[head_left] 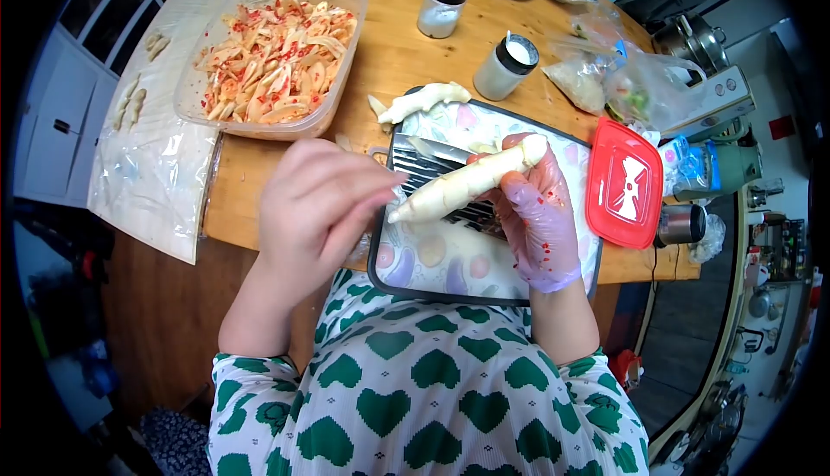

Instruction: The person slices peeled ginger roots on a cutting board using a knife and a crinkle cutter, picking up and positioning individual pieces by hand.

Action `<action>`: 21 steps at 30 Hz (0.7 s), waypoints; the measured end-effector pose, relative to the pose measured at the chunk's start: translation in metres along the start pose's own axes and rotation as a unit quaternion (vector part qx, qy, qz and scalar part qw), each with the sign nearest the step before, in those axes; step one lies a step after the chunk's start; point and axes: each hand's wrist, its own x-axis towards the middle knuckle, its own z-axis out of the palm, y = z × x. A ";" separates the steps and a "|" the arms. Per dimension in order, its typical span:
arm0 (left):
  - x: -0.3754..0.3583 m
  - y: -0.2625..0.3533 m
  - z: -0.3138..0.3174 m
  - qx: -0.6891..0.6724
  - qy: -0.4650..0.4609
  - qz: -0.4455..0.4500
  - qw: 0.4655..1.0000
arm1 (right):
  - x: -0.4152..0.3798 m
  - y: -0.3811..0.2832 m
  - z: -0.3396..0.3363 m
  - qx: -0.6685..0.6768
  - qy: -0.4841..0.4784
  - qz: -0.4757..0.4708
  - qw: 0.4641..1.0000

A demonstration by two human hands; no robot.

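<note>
A pale, peeled, ringed rhizome [467, 184] is held above the patterned, dark-edged cutting board [432, 255]; its long axis runs obliquely across the person's front, the narrow tapered end pointing left and slightly back toward the body, the blunt end pointing right and away. The right hand [540, 221], in a thin, purplish translucent glove [558, 260] speckled with red, has its grip closed around the rhizome near the blunt end, with the thumb on the near side; the tapered end extends free of that grip. The left hand [316, 208] is raised beside the tapered end, palm side inward, thumb and fingertips drawn close together; it is blurred, and whether this grip pinches anything or touches the rhizome cannot be told.

Beneath the rhizome, a knife blade [443, 151] and a black, ribbed surface [413, 172] show partly; another pale rhizome [424, 102] lies at the far left edge of the board, roughly crosswise. On the wooden bench [389, 44], a clear plastic tub [277, 132] of pale slices [272, 61] mixed with red pieces stands to the left, beyond the left hand; two dark-rimmed jars, one farther [439, 19] and one nearer [500, 76], stand beyond the board; a red lid [624, 186] with a white bow design overlaps its right edge.
</note>
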 end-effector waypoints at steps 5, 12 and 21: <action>0.005 0.001 0.000 -0.053 -0.047 0.029 0.997 | 0.000 0.000 -0.008 -0.028 0.007 0.015 0.999; 0.008 0.001 0.000 -0.052 -0.066 0.056 0.995 | -0.003 -0.008 0.000 -0.047 0.015 0.033 0.998; -0.005 -0.008 -0.025 0.039 0.016 -0.053 0.998 | 0.003 -0.007 0.002 -0.088 -0.015 0.014 0.996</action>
